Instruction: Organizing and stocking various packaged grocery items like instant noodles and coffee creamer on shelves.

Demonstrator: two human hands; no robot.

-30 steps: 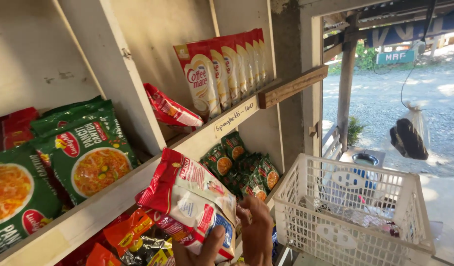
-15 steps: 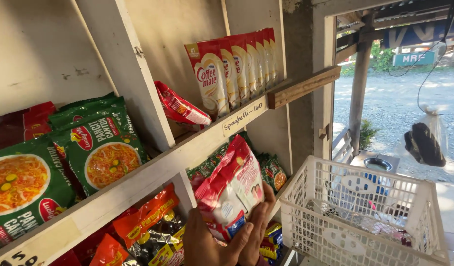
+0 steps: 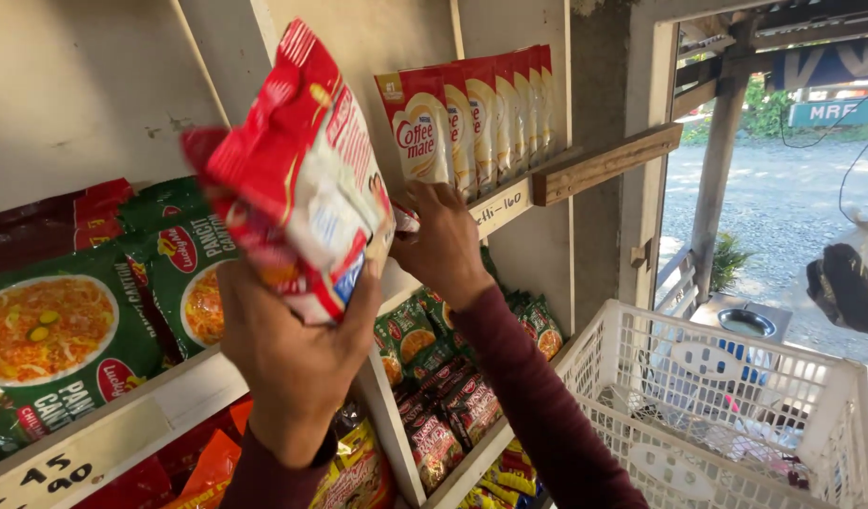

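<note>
My left hand [image 3: 297,353] grips a bundle of red and white noodle packets [image 3: 297,179] from below and holds it up in front of the upper shelf. My right hand [image 3: 443,245] reaches to the shelf edge beside the bundle, its fingers closed on a small red packet [image 3: 408,219] that is mostly hidden behind the bundle. A row of upright red and white creamer sachets [image 3: 476,113] stands just above my right hand.
Green noodle packs [image 3: 66,320] lean on the upper shelf at left. The wooden shelf board [image 3: 599,165] juts out at right. Small green, dark red and yellow packets [image 3: 443,405] fill the lower shelf. A white plastic basket [image 3: 736,415] sits at lower right.
The red and white bundle has risen from the lower shelf level to the upper shelf. My right hand left the bundle and reached up to the small red packet at the shelf edge.
</note>
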